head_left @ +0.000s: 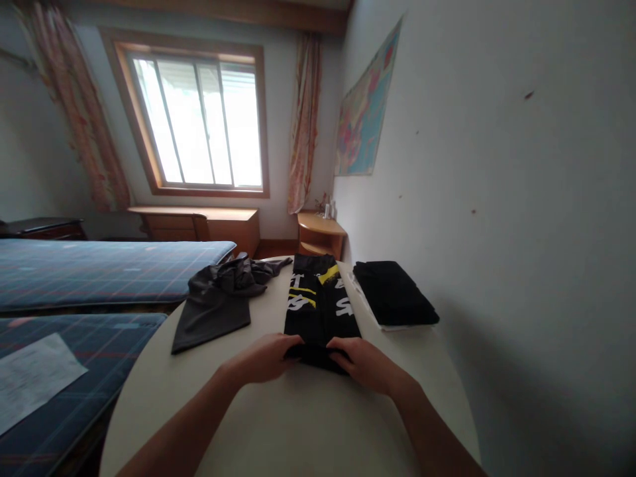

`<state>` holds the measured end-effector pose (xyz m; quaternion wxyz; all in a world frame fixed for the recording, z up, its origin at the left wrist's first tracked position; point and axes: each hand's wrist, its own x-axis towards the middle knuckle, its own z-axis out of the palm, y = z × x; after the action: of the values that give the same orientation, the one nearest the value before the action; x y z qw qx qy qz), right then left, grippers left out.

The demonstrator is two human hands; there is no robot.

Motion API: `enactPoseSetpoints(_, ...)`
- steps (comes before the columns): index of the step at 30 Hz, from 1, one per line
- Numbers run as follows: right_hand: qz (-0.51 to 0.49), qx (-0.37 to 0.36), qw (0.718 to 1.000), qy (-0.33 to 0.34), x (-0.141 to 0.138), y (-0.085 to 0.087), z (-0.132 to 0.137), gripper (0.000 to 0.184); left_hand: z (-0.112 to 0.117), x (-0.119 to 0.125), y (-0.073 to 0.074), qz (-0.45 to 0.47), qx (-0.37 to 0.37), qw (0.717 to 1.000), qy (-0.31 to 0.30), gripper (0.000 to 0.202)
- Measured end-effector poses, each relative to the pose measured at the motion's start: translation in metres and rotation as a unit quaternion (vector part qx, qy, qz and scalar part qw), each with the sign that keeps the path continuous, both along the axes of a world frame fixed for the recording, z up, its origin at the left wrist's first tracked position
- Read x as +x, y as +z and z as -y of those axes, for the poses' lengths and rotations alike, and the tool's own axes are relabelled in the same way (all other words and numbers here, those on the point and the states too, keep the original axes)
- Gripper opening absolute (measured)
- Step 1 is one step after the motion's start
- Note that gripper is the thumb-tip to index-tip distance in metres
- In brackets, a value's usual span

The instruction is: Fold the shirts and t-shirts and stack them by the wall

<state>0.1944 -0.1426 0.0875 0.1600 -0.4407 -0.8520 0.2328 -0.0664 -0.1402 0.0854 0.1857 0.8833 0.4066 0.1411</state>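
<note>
Garment position: the black printed garment (320, 305) lies at centre frame on the round table (298, 424), laid out as a narrow strip.
Long axis: it runs straight away from you, from lower centre toward upper centre, with the near end at your hands.
Left hand: your left hand (265, 358) curls over the near end's left corner, fingers closed on the cloth.
Right hand: your right hand (362, 361) grips the right corner likewise; the thumb appears tucked under, though shadow leaves this uncertain.
Nearness: both hands touch the near end equally.
Surroundings: a grey garment (218, 301) lies left of the strip and a folded black garment (395, 291) lies right of it.
</note>
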Motion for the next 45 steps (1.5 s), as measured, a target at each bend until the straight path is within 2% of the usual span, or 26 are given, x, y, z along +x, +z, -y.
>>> enactPoseSetpoints(6,0.024,-0.084,0.995,0.054,0.004,0.005,0.008,0.021,-0.005,-0.007,0.001,0.064,-0.121,0.990,-0.047,0.027)
enactPoseSetpoints(10,0.040,-0.135,0.985,0.102,0.008,0.021,0.014,0.020,-0.004,-0.008,0.002,0.092,-0.207,0.973,-0.048,0.025)
enactPoseSetpoints(13,0.059,-0.097,0.989,0.095,0.010,0.042,0.010,0.019,-0.006,-0.005,0.003,0.150,-0.169,0.974,-0.031,0.028)
enactPoseSetpoints(16,0.085,-0.014,0.995,0.057,0.006,0.060,-0.003,0.024,-0.015,0.002,0.003,0.224,-0.071,0.971,0.034,0.031)
enactPoseSetpoints(18,0.106,0.041,0.993,0.032,-0.001,0.064,-0.018,0.030,-0.025,0.006,0.001,0.249,-0.022,0.965,0.083,0.032)
enactPoseSetpoints(20,0.129,0.091,0.987,0.008,-0.010,0.060,-0.035,0.034,-0.038,0.009,-0.006,0.259,0.012,0.959,0.117,0.033)
enactPoseSetpoints(23,0.151,0.144,0.978,-0.017,-0.021,0.039,-0.059,0.037,-0.058,0.009,-0.027,0.259,0.044,0.952,0.156,0.032)
enactPoseSetpoints(26,0.170,0.148,0.974,-0.023,-0.027,0.010,-0.073,0.037,-0.070,0.004,-0.050,0.238,0.029,0.953,0.184,0.036)
enactPoseSetpoints(29,0.155,0.140,0.978,-0.023,-0.027,-0.016,-0.077,0.035,-0.074,-0.002,-0.062,0.221,-0.006,0.959,0.178,0.041)
enactPoseSetpoints(31,0.132,0.138,0.981,-0.021,-0.024,-0.026,-0.076,0.035,-0.074,-0.005,-0.063,0.206,-0.016,0.965,0.162,0.041)
enactPoseSetpoints(33,0.111,0.128,0.986,-0.009,-0.019,-0.027,-0.073,0.034,-0.072,-0.008,-0.060,0.184,-0.020,0.973,0.141,0.041)
enactPoseSetpoints(40,0.101,0.090,0.990,0.032,-0.008,-0.013,-0.052,0.030,-0.057,-0.013,-0.042,0.077,-0.013,0.991,0.106,0.036)
enactPoseSetpoints(45,0.092,0.114,0.989,0.009,-0.012,-0.022,-0.051,0.031,-0.052,-0.006,-0.041,0.067,0.042,0.987,0.141,0.028)
